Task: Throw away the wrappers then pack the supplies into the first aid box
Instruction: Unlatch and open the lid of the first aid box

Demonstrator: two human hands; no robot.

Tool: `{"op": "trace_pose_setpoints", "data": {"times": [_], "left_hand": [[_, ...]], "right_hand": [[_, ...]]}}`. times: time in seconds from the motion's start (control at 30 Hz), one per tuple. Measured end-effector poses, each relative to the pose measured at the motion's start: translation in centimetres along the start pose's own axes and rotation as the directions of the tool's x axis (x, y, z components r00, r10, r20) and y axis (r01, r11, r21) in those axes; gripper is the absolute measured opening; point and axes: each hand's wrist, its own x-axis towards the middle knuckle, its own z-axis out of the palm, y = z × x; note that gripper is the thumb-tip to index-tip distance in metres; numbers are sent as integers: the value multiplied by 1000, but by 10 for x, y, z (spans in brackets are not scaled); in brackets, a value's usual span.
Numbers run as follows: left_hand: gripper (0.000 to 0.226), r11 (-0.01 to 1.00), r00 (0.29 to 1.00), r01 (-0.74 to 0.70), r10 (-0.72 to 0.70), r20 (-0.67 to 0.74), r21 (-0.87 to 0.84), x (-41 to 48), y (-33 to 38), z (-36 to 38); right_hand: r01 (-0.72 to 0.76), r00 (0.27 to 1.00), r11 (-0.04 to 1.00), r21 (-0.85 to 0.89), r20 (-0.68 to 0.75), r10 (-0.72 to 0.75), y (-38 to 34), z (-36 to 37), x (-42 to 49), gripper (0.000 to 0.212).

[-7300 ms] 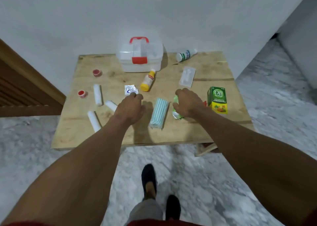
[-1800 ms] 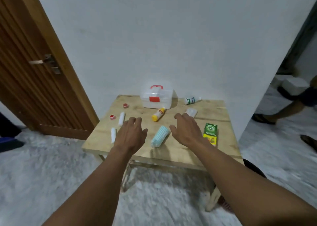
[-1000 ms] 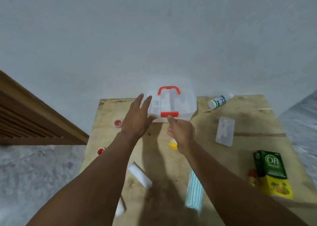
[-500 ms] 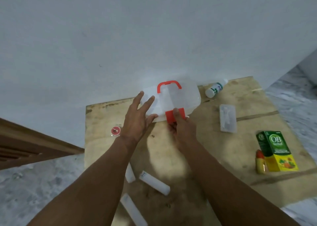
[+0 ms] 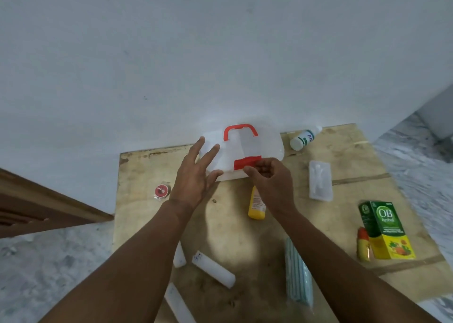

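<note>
The clear first aid box (image 5: 266, 148) with a red handle and red latch stands at the table's back edge by the wall, lid down. My left hand (image 5: 196, 175) lies flat with fingers spread against the box's left side. The fingertips of my right hand (image 5: 269, 183) pinch the red latch (image 5: 245, 163) at the front. On the table lie a yellow bottle (image 5: 256, 205), a white bottle (image 5: 304, 138), a clear blister pack (image 5: 320, 183), a green box (image 5: 384, 229), blue face masks (image 5: 299, 278) and white gauze rolls (image 5: 213, 268).
The wooden table (image 5: 343, 278) stands against a white wall. A red tape roll (image 5: 161, 190) sits near its left edge, a small orange bottle (image 5: 362, 246) beside the green box. A wooden door (image 5: 36, 207) is at left; marble floor surrounds the table.
The wrappers seen earlier are gone from the table. My hands moved from the table's middle up to the box; the right fingers now lift the red latch outward.
</note>
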Motion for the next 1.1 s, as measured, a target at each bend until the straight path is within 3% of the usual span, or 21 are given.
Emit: {"op": "trace_pose_setpoints", "data": {"times": [0.13, 0.23, 0.3, 0.4, 0.5, 0.63, 0.83, 1.1], "left_hand": [[53, 1000, 1000, 22, -22, -20, -2, -1, 2, 1], [53, 999, 999, 39, -40, -27, -24, -3, 2, 4], [54, 997, 998, 65, -66, -25, -45, -4, 3, 4], [57, 985, 988, 146, -149, -28, -92, -6, 8, 7], [62, 907, 942, 330, -335, 27, -262, -9, 18, 13], [81, 724, 849, 458, -529, 12, -516, -7, 32, 21], [70, 727, 833, 472, -553, -18, -499, -18, 43, 18], [70, 725, 838, 465, -546, -13, -508, -48, 58, 17]], "right_hand": [[159, 976, 924, -346, -86, -200, 7, -10, 21, 30], [411, 859, 693, -592, -2, -512, 14, -20, 40, 33], [539, 816, 641, -547, 152, -557, 17, -25, 51, 24], [599, 801, 686, -413, 319, -507, 20, -31, 59, 19], [599, 797, 698, -392, 373, -474, 22, -35, 61, 20], [606, 791, 693, -391, 389, -472, 22, -37, 61, 24], [647, 759, 661, -380, 404, -511, 27, -38, 53, 21], [720, 692, 531, -446, 414, -591, 30, -50, 29, 21]]}}
